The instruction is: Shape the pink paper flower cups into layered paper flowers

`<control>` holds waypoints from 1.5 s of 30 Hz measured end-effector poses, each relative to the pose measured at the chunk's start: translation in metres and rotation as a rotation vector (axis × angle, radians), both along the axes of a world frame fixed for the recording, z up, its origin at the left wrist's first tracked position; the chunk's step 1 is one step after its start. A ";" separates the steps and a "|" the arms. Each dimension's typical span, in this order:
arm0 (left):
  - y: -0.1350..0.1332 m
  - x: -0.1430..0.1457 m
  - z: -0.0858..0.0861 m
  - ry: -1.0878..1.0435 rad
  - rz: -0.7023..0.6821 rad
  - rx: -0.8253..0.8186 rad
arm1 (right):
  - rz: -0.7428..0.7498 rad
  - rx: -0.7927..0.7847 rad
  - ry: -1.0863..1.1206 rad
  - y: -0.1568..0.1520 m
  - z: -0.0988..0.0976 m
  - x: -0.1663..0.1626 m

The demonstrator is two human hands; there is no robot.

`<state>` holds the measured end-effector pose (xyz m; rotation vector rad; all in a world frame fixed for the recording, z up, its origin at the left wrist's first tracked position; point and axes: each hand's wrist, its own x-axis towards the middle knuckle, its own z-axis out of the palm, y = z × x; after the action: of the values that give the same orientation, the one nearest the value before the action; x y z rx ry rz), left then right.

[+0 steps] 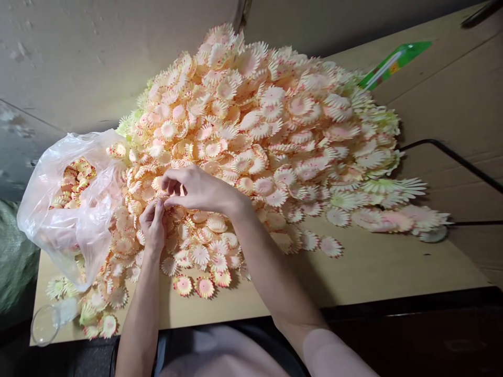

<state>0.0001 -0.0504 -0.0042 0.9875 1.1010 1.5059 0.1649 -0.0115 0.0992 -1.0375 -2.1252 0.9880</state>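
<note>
A big heap of pale pink and cream artificial flower heads (271,125) covers the wooden table (373,267). My left hand (152,226) sits low over the heap's near edge, fingers pinched upward on a small piece I cannot make out. My right hand (196,189) is just above it, fingertips curled and pinching at the same spot. The two hands meet fingertip to fingertip over the flowers. What is between the fingers is too small to name.
A clear plastic bag (70,209) holding more flower heads lies at the left. A clear round cup (45,324) rests at the table's near-left corner. A green packet (395,63) lies far right. A black cable (451,157) crosses the right side. Loose flowers (204,287) lie scattered near the front edge.
</note>
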 end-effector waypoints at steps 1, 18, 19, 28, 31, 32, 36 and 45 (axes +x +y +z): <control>0.000 0.001 0.002 -0.048 -0.008 0.003 | 0.001 0.014 -0.010 0.001 -0.002 -0.002; 0.003 0.000 0.010 -0.198 -0.100 -0.060 | 0.013 -0.144 0.168 -0.001 -0.004 -0.002; 0.002 0.000 0.011 -0.191 -0.101 -0.056 | 0.049 -0.192 0.188 -0.002 -0.002 -0.001; 0.001 -0.001 0.011 -0.146 -0.097 -0.037 | 0.125 -0.323 0.243 -0.005 0.006 0.007; 0.001 0.000 0.013 -0.156 -0.106 -0.027 | 0.078 -0.286 0.260 -0.004 0.004 0.006; 0.001 0.000 0.013 -0.164 -0.107 -0.025 | 0.070 -0.270 0.253 -0.003 0.002 0.006; 0.002 -0.003 0.011 -0.204 -0.104 0.009 | 0.059 -0.219 0.231 -0.002 -0.002 0.004; 0.002 -0.005 0.010 -0.298 -0.109 -0.021 | 0.144 -0.328 0.276 -0.003 0.000 0.004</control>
<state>-0.0054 -0.0483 0.0061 0.7656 0.8363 1.4930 0.1689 -0.0147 0.0990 -0.8431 -1.8685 1.4952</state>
